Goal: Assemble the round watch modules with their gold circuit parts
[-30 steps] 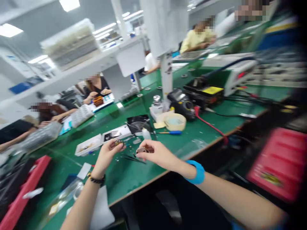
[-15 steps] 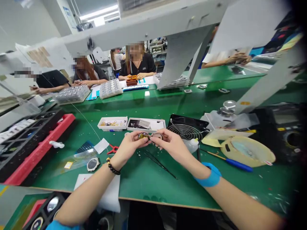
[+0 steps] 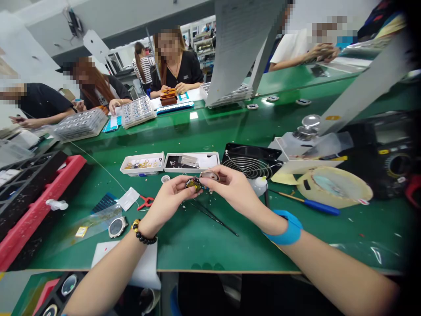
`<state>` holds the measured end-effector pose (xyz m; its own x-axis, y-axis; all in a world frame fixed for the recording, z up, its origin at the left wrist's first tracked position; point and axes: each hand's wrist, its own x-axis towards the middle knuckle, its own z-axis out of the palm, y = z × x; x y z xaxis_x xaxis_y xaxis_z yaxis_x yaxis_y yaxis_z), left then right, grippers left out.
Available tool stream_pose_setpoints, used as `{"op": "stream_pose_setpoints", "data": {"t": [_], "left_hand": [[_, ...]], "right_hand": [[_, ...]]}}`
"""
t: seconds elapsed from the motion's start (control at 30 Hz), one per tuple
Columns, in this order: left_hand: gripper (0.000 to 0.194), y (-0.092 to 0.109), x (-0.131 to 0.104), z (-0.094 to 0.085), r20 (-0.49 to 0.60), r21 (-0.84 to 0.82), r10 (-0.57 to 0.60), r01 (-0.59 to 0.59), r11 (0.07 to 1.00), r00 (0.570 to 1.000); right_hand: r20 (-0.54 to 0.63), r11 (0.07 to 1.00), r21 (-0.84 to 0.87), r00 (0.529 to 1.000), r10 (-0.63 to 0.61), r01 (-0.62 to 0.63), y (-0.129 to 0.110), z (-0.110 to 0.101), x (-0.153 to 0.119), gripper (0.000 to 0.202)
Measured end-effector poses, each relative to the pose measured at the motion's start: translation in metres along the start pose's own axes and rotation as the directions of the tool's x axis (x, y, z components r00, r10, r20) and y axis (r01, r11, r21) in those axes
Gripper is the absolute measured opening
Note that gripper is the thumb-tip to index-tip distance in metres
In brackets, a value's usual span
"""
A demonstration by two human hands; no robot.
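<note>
My left hand (image 3: 176, 191) grips a round watch body (image 3: 193, 184) with its inner electronics showing yellow and dark. Close beside it, my right hand (image 3: 226, 182) holds a round, brownish-grey watch back cover (image 3: 210, 176) tilted upward. The two parts are nearly touching; whether a cable joins them I cannot tell. Black tweezers (image 3: 215, 218) lie on the green bench just below my hands. Another round watch (image 3: 117, 227) rests left of my left wrist, near red pliers (image 3: 145, 202) and a small white card (image 3: 128, 199).
Behind my hands stand a white box of small yellow parts (image 3: 143, 163), a second white box (image 3: 210, 162) and a black fan (image 3: 251, 160). At right are a blue-handled screwdriver (image 3: 321, 207) and a yellowish round dish (image 3: 357, 193). A red-edged rack (image 3: 42, 215) stands left. Co-workers sit opposite.
The view has shifted, so the bench things sit slightly further left. The two watch parts have turned in my hands, and the yellow inside of the left one shows more.
</note>
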<state>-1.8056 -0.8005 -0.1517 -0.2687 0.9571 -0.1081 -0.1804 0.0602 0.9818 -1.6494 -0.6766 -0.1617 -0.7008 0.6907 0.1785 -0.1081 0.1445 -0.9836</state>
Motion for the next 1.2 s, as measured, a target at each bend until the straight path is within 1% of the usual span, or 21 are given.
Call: {"op": "stream_pose_setpoints", "data": {"t": [0.13,0.27,0.37,0.47,0.57,0.67,0.87,1.0,1.2], "left_hand": [[0.037,0.0005,0.0004,0.0032,-0.021,-0.028,-0.023,0.022,0.999,1.000],[0.034,0.0031,0.0017,0.0041,-0.025,-0.107,-0.075,0.072,0.992,0.997],[0.036,0.0045,0.0028,0.0035,-0.014,-0.173,-0.110,0.106,0.979,0.994],[0.038,0.0041,0.0033,0.0025,-0.030,-0.201,-0.130,0.122,0.972,0.991],[0.038,0.0028,0.0031,0.0015,-0.039,-0.198,-0.134,0.124,0.972,0.990],[0.040,0.0015,0.0031,0.0007,-0.019,-0.194,-0.126,0.120,0.974,0.992],[0.042,0.0013,0.0031,0.0019,-0.019,-0.173,-0.123,0.118,0.978,0.992],[0.043,0.0016,0.0026,0.0034,-0.027,-0.160,-0.126,0.121,0.980,0.992],[0.042,0.0009,0.0015,0.0042,-0.011,-0.156,-0.112,0.109,0.982,0.994]], "right_hand": [[-0.034,1.000,0.008,0.999,-0.010,0.010,0.0010,-0.0037,0.0012,0.030],[-0.044,1.000,0.029,0.999,0.010,-0.009,0.0034,-0.0046,0.0026,0.032],[-0.048,0.999,0.047,0.998,0.028,-0.026,0.0039,-0.0041,0.0038,0.035],[-0.048,0.999,0.041,0.998,0.030,-0.028,0.0035,-0.0042,0.0045,0.036],[-0.044,0.999,0.033,0.999,0.025,-0.023,0.0037,-0.0048,0.0046,0.035],[-0.044,0.999,0.031,0.999,0.023,-0.022,0.0045,-0.0052,0.0046,0.034],[-0.054,0.995,0.073,0.996,0.067,-0.063,0.0039,-0.0064,0.0054,0.039],[-0.066,0.992,0.102,0.994,0.082,-0.075,0.0029,-0.0071,0.0058,0.037],[-0.066,0.992,0.099,0.995,0.079,-0.073,0.0030,-0.0076,0.0058,0.035]]}}
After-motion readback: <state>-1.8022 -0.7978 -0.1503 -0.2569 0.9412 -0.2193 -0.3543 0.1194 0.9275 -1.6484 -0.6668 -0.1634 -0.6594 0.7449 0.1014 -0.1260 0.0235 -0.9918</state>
